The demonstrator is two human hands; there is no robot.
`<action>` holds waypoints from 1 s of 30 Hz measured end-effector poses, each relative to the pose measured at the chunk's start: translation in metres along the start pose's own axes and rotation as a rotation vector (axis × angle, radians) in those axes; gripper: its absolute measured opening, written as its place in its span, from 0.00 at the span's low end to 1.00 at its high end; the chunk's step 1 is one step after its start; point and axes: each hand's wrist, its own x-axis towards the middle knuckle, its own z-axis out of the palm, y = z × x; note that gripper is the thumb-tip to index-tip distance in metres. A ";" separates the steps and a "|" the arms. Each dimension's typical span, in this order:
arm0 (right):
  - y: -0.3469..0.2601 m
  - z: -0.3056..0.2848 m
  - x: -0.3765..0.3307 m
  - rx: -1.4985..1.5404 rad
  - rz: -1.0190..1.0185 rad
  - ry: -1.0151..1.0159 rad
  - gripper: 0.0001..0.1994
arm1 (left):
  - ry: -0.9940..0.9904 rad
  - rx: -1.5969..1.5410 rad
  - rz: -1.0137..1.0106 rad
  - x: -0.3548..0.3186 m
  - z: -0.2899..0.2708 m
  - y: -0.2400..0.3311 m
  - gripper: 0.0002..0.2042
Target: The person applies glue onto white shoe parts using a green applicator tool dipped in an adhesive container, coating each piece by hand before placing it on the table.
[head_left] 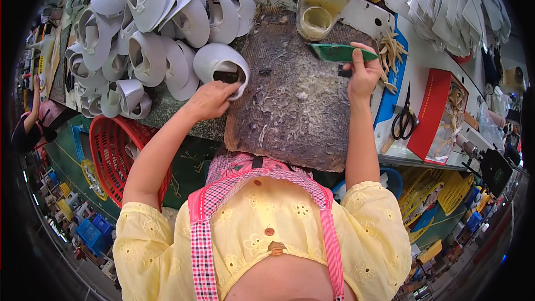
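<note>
On the stained board [295, 100], left hand [212, 100] grips a white upper [220, 61]; right hand [363, 75] holds a green brush [340, 52].

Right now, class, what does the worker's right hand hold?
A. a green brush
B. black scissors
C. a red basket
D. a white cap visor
A: the right hand grips a green brush above the stained board, while the scissors lie untouched to the side.
</note>
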 end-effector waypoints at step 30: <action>-0.030 0.086 -0.064 0.139 -0.011 -0.493 0.03 | 0.411 -2.428 0.084 -0.018 -0.040 0.041 0.47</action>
